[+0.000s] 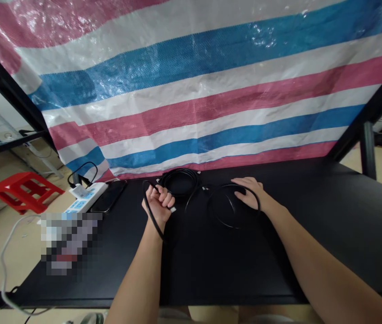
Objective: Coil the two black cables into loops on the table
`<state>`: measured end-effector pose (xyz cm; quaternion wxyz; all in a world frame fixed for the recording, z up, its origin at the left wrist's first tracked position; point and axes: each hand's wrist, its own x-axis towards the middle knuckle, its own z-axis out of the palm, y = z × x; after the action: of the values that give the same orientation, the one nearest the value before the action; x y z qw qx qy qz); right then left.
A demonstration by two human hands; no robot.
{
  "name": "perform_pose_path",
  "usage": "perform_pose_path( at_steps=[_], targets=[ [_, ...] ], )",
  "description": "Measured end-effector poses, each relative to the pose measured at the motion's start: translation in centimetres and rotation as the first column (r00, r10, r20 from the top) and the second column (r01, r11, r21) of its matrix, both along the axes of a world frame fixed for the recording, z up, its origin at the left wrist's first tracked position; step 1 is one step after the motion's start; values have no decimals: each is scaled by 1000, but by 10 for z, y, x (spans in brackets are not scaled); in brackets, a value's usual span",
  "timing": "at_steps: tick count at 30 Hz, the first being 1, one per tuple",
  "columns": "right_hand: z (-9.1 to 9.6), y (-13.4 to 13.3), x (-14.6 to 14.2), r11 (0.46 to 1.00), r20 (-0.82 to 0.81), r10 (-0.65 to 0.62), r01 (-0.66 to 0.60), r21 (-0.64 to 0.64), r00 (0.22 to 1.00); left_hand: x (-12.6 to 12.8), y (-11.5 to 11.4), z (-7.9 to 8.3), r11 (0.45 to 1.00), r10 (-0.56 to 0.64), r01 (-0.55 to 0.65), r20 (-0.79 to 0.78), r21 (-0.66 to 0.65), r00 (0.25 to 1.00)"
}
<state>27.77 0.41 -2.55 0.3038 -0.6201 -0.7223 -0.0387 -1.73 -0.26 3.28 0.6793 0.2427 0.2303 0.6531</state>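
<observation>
My left hand [158, 202] is turned palm up, fingers curled closed on a black cable [148, 209]. Part of this cable bows in a loop across the palm side and down to the wrist. A small white piece shows beside the heel of the hand. My right hand [252, 193] rests over a black cable loop [226, 225], fingers stretched out and thumb apart. That loop runs along the fingers and the back of the hand. Behind both hands lies a coiled black cable [180, 194] with light-coloured ends.
A white power strip [88, 198] with a plugged-in charger [79, 191] stands at the left, beside a black phone [110, 196]. Blurred items lie nearer on the black table [197, 270]. A striped plastic sheet [197, 103] hangs behind. A red stool [25, 189] is on the floor.
</observation>
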Motion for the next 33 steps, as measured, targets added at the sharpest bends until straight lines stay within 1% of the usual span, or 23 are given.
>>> perform_pose_path(
  at_steps=[3,6,8,10,11,12,13,14,16,18,19,20,21,22,23,25,27,29,30,31,33],
  targets=[
    [5,-3,-12,993,77,-84,90,-82,994,2,3,-1,1000,14,-14,-18,-8,1000],
    [15,-7,-11,977,87,-153,164,-134,984,3,6,0,998,41,-42,-23,-52,999],
    [22,-10,-5,965,7,-208,206,-159,978,3,7,4,992,86,-87,-11,-91,996],
    [29,-12,0,946,-167,-305,278,-169,938,2,7,8,979,153,-152,-7,-139,988],
    [32,-13,2,930,-292,-362,322,-178,885,1,7,10,968,188,-187,-13,-164,982],
    [35,-13,3,914,-433,-405,358,-190,805,-1,6,12,957,218,-219,-26,-188,976],
    [39,-13,3,904,-575,-421,376,-203,702,-2,6,14,946,245,-247,-38,-209,969],
    [43,-14,2,903,-706,-406,375,-210,581,-3,6,15,936,264,-268,-48,-226,963],
    [50,-15,0,922,-894,-307,335,-194,326,-5,7,17,922,286,-290,-54,-257,957],
    [54,-16,-1,955,-976,-193,248,-162,104,-8,9,17,911,297,-302,-60,-282,953],
    [55,-16,0,971,-988,-152,190,-147,12,-9,10,17,908,301,-308,-68,-286,951],
    [55,-17,3,984,-991,-120,127,-127,-57,-9,11,17,906,306,-316,-80,-283,949],
    [54,-17,5,993,-991,-92,67,-99,-97,-10,12,16,904,314,-327,-92,-274,945],
    [52,-17,8,998,-993,-62,13,-64,-105,-10,12,16,902,327,-342,-102,-262,940],
    [49,-16,11,999,-996,-27,-33,-24,-87,-9,13,14,899,344,-362,-115,-248,932],
    [43,-14,15,994,-999,46,-102,48,-20,-8,14,11,884,391,-420,-168,-205,905],
    [39,-12,16,987,-995,96,-128,92,21,-5,14,8,857,460,-501,-254,-125,851],
    [37,-13,14,985,-992,121,-125,117,25,-2,13,4,825,522,-564,-339,-31,783],
    [38,-13,13,984,-992,128,-127,125,21,-1,13,3,817,538,-576,-369,8,758],
    [39,-15,11,983,-991,134,-132,131,17,0,12,2,818,541,-573,-390,41,745],
    [43,-17,8,980,-990,138,-148,135,5,1,10,1,835,527,-542,-411,88,744]
  ],
)
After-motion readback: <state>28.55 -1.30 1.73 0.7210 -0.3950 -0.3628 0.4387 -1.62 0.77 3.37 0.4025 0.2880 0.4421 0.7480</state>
